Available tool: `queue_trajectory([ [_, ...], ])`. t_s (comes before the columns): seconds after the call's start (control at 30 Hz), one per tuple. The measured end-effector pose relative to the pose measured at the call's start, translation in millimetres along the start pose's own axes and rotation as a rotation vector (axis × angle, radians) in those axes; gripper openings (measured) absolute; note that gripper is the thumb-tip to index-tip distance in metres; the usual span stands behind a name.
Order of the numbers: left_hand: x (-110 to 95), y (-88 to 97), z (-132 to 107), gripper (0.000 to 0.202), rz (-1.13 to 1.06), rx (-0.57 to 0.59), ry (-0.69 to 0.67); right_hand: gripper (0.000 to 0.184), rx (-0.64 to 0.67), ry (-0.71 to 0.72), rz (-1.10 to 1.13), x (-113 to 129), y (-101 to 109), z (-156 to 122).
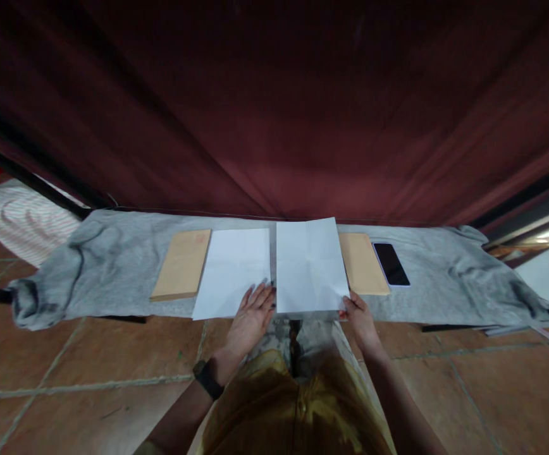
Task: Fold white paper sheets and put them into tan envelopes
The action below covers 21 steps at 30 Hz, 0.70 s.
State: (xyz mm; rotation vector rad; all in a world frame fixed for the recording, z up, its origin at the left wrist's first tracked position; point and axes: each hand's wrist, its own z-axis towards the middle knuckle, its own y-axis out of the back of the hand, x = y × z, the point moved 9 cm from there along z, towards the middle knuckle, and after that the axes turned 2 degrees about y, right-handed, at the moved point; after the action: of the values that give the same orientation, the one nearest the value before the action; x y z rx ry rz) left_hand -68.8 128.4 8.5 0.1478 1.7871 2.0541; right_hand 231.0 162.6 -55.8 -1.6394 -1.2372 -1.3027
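Note:
My left hand (256, 311) lies flat with fingers spread at the lower right corner of a stack of white paper (234, 268). My right hand (358, 316) pinches the lower right corner of a single sheet of paper (308, 265). Faint fold creases cross that sheet, and its top right corner lifts a little. Partly beneath its right edge is a brown envelope (364, 262). Left of the white stack sits a thick pile of brown envelopes (182, 264), with small red marks at its top corner.
A smartphone (391, 264) lies right of the brown envelope. Grey cloth (426, 272) covers the narrow table. Behind it hangs a dark red curtain (274, 126), framed by dark bars. Striped fabric (25, 215) is at the far left; tiled floor (127, 354) shows below.

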Motion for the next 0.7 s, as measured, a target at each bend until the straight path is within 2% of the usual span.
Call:
queue_trajectory([
  [0.1,-8.5,-6.8,13.7,0.040,0.036,0.072,-0.026,0.038,-0.001,-0.010,0.001,-6.2,11.4,0.7],
  [0.2,-8.7,-9.2,19.8,0.039,0.076,0.092,-0.047,0.036,0.025,-0.016,-0.022,-12.8,16.1,0.7],
  [0.4,-4.5,-3.4,19.8,0.035,0.121,0.070,-0.056,0.038,0.037,0.002,-0.045,-15.8,8.6,-1.1],
  [0.7,-3.7,-2.9,11.2,0.040,0.127,0.141,-0.026,0.038,0.046,-0.016,-0.046,-14.2,-0.5,-0.1],
])
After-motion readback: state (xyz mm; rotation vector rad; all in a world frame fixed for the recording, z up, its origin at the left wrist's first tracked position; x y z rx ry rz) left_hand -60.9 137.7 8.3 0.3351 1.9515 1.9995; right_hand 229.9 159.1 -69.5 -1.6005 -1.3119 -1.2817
